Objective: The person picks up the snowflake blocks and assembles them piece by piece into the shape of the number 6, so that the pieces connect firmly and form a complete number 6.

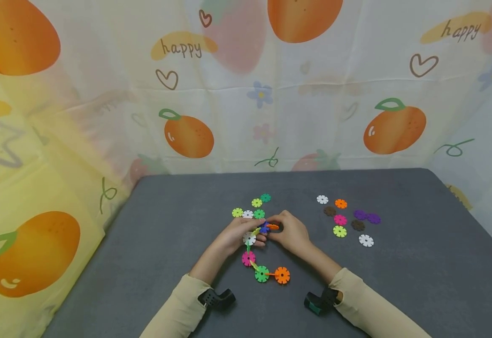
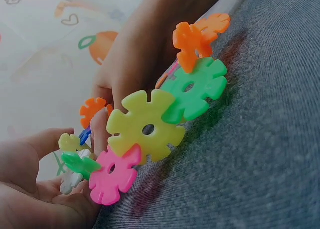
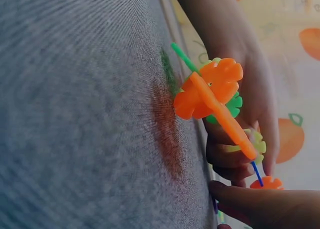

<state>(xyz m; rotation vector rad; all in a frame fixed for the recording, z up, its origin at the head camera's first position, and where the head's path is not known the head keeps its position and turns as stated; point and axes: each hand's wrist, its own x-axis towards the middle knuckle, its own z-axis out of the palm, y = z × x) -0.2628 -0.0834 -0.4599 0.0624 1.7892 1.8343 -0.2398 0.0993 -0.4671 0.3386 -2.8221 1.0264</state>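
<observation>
A curved chain of notched flower-shaped plastic discs runs from between my hands towards the table's near side. Orange, green, yellow, pink and white discs are slotted together along it, edge into edge. My left hand holds the chain near its far end, around the yellow and blue discs. At that end my right hand pinches an orange disc, which sits against the blue one. The chain's other end carries an orange disc, close over the dark table in the wrist views.
Beyond my left hand lie several loose yellow, white and green discs. Another loose group, with white, orange, brown, pink, yellow and purple discs, is spread at the right on the grey table. A fruit-patterned curtain hangs behind.
</observation>
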